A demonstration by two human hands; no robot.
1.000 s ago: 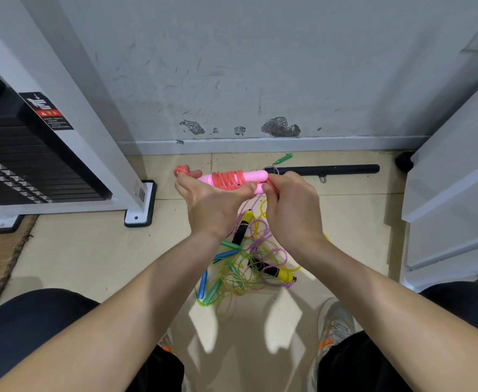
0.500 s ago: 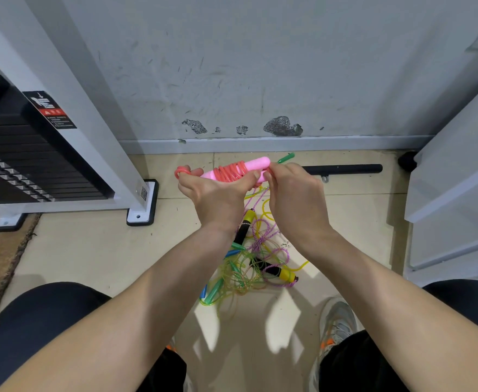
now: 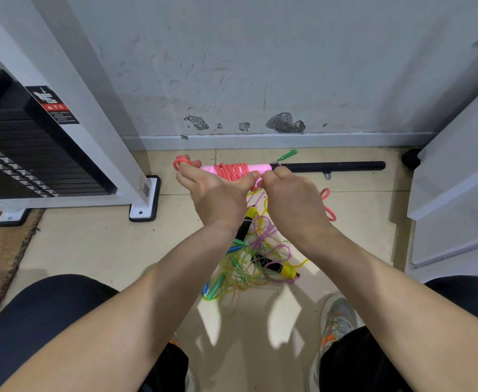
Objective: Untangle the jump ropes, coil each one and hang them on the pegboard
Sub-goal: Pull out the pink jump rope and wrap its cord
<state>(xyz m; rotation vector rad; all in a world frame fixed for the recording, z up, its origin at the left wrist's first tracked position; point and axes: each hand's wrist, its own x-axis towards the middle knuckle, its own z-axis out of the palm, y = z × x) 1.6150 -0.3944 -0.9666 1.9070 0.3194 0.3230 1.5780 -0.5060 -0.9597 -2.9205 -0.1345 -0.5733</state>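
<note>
Beige floor tiles (image 3: 90,250) meet a scuffed wall (image 3: 260,66), weight stack (image 3: 19,154) at left. Raised, the left hand (image 3: 218,196) grips the pink handle (image 3: 257,167) wound with coral rope (image 3: 230,170); the right hand (image 3: 294,196), touching it, pinches that rope above the tangled ropes (image 3: 249,264).

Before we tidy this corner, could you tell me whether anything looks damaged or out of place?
Yes: paint has chipped off the wall in dark patches just above the baseboard, and several jump ropes lie tangled on the floor. A black bar also lies loose along the wall.
</note>
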